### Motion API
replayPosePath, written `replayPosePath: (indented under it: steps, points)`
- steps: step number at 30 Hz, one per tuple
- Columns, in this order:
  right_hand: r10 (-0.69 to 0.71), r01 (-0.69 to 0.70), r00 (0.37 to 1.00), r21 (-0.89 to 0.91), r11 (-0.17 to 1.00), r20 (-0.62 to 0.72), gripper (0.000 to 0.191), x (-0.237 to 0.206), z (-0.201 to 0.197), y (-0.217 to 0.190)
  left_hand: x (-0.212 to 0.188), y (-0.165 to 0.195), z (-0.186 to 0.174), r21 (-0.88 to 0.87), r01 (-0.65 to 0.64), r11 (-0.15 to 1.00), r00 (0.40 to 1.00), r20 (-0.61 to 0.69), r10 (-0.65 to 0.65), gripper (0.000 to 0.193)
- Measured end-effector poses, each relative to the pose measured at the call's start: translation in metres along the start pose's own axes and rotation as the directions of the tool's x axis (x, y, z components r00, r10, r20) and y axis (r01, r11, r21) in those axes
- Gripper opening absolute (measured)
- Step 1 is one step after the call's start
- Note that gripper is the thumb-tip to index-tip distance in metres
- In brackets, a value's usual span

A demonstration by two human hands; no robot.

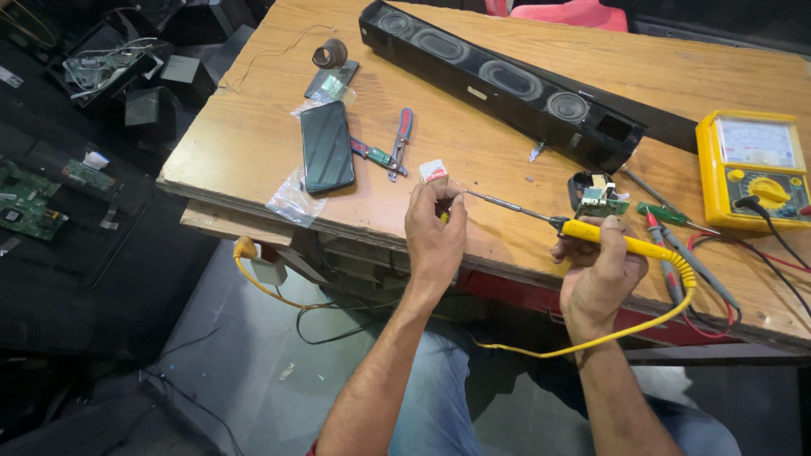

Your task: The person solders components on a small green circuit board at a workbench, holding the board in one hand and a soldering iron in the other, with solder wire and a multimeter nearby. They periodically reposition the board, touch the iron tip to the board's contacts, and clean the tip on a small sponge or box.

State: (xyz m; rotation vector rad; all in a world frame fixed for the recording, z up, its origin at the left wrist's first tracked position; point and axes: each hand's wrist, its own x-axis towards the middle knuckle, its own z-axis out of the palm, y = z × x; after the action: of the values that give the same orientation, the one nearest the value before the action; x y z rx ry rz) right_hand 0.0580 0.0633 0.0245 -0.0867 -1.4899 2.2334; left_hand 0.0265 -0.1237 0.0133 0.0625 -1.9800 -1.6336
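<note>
The right hand (598,272) grips a yellow soldering iron (625,246), its tip reaching the left hand (435,230), whose fingers pinch something small at the wooden table (253,143) edge, near a phone (327,147)

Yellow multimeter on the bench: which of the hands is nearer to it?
Right. The right hand, gripping the yellow soldering iron, sits just left of and below the multimeter. The left hand is farther left, at the iron's tip.
</note>
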Motion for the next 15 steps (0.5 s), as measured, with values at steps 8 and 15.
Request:
replayPosePath:
  steps: [8, 15]
  points:
    - [0.002, -0.001, 1.000, 0.039, 0.999, -0.027, 0.027, 0.000, 0.001, -0.001, 0.000, 0.002, -0.001, -0.005, 0.004, 1.000, 1.000, -0.008, -0.004, 0.008]
    - [-0.025, 0.029, 0.999, 0.174, 0.984, -0.024, 0.022, 0.000, -0.016, 0.007, 0.004, -0.006, -0.003, -0.102, 0.014, 0.995, 1.000, 0.007, -0.014, 0.008]
